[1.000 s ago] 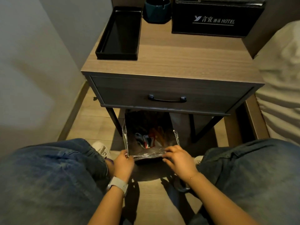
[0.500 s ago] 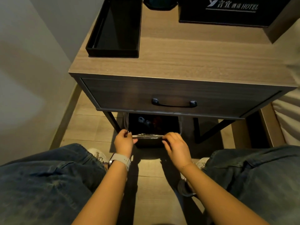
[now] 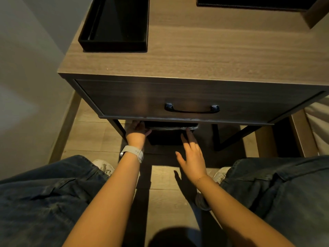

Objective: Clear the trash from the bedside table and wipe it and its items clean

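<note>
A dark trash bin (image 3: pixel 165 138) with a shiny plastic liner stands on the floor, pushed almost fully under the wooden bedside table (image 3: pixel 213 56). Only its near rim and front face show; its contents are hidden. My left hand (image 3: pixel 138 131) grips the bin's left rim corner, thumb on the front. My right hand (image 3: pixel 191 154) is flat with straight fingers, its fingertips touching the bin's right front edge. An empty black tray (image 3: pixel 114 45) sits on the tabletop at the left.
A black box (image 3: pixel 249 5) stands at the tabletop's back right. The drawer with a dark handle (image 3: pixel 192 109) is closed above the bin. Black table legs (image 3: pixel 231 138) flank the bin. A wall is at the left, a bed (image 3: pixel 318 125) at the right. My knees frame the floor.
The bin has slid away from me, back under the table, and its contents are now out of sight. My right hand let go of the rim and flattened against the front.
</note>
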The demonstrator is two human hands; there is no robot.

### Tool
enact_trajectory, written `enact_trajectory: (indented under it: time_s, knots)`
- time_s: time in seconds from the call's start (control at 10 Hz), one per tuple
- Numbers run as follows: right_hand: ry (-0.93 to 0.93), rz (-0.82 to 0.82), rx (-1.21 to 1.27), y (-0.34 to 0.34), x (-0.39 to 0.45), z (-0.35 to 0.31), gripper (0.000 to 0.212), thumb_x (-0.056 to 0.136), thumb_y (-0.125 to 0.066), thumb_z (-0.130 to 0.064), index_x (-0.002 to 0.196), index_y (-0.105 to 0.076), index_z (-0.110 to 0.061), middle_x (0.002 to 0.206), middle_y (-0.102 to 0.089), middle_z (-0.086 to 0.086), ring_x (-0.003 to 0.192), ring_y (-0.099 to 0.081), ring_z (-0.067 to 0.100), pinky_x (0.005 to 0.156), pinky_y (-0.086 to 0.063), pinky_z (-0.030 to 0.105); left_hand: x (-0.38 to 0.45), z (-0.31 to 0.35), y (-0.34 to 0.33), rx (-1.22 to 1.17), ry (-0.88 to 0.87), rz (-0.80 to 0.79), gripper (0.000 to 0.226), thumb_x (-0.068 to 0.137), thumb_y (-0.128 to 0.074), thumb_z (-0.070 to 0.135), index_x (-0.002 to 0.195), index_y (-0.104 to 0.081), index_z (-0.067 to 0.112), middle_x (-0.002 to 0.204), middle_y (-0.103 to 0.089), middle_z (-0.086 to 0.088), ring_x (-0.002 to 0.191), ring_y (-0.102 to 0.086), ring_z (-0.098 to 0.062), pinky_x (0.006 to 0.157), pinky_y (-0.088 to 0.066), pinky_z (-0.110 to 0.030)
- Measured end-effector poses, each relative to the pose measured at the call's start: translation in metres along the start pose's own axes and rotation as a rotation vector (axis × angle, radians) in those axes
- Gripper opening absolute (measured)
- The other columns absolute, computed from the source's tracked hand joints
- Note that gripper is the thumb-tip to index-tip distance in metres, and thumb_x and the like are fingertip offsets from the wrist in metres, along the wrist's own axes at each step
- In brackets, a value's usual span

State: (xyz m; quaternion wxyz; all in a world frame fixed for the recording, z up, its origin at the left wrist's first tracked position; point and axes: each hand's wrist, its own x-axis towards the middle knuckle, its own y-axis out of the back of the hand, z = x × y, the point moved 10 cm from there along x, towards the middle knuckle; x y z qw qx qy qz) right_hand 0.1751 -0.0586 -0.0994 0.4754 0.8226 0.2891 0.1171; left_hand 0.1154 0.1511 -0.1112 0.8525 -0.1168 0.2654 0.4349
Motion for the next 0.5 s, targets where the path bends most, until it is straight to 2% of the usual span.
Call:
enact_trajectory:
  time_s: [0.1, 0.2, 0.3, 0.4, 0.5]
  knots:
    - [0.017, -0.002, 0.008, 0.005, -0.001, -0.003, 0.064, 0.093, -0.055, -0.031, 0.149, -0.025, -0.022, 0.159, -0.010, 0.000, 0.144, -0.018, 0.017, 0.115, -0.026, 0.033, -0.004, 0.001, 0.010, 0.105, -0.069, 0.046, 0.018, 0.098, -0.040, -0.002, 0.100, -0.052, 0.010, 0.127, -0.050, -0.021, 0.126, -0.046, -0.039, 0.101, -0.043, -0.049]
    - [0.001, -0.033, 0.057, 0.013, -0.004, -0.005, 0.058, 0.094, -0.055, -0.031, 0.146, -0.032, -0.022, 0.149, -0.032, 0.001, 0.136, -0.031, 0.016, 0.111, -0.035, 0.036, -0.016, -0.024, 0.031, 0.173, 0.015, 0.122, 0.032, 0.089, -0.052, 0.007, 0.121, -0.052, 0.003, 0.117, -0.059, -0.018, 0.109, -0.057, -0.036, 0.099, -0.047, -0.048]
    - [-0.033, -0.113, 0.146, 0.024, -0.014, -0.007, 0.052, 0.094, -0.054, -0.031, 0.143, -0.038, -0.024, 0.146, -0.037, -0.002, 0.136, -0.030, 0.013, 0.113, -0.032, 0.033, -0.051, -0.024, 0.034, 0.211, 0.032, 0.066, 0.033, 0.090, -0.056, 0.013, 0.122, -0.053, 0.007, 0.110, -0.062, -0.013, 0.110, -0.058, -0.035, 0.098, -0.046, -0.048]
    - [-0.037, -0.121, 0.241, 0.049, -0.020, -0.015, 0.050, 0.094, -0.055, -0.029, 0.142, -0.042, -0.025, 0.151, -0.033, -0.005, 0.140, -0.025, 0.012, 0.110, -0.023, 0.023, -0.077, -0.005, 0.023, 0.232, -0.029, -0.008, 0.033, 0.093, -0.054, 0.010, 0.126, -0.054, 0.014, 0.108, -0.060, 0.000, 0.106, -0.057, -0.019, 0.103, -0.044, -0.039]
    - [-0.009, -0.120, 0.324, 0.081, -0.036, -0.035, 0.049, 0.093, -0.058, -0.029, 0.140, -0.044, -0.027, 0.147, -0.037, -0.009, 0.138, -0.030, 0.007, 0.110, -0.025, 0.022, -0.117, 0.027, 0.019, 0.281, -0.150, -0.068, 0.033, 0.094, -0.054, 0.007, 0.127, -0.056, 0.015, 0.117, -0.059, 0.001, 0.106, -0.053, -0.009, 0.096, -0.042, -0.025]
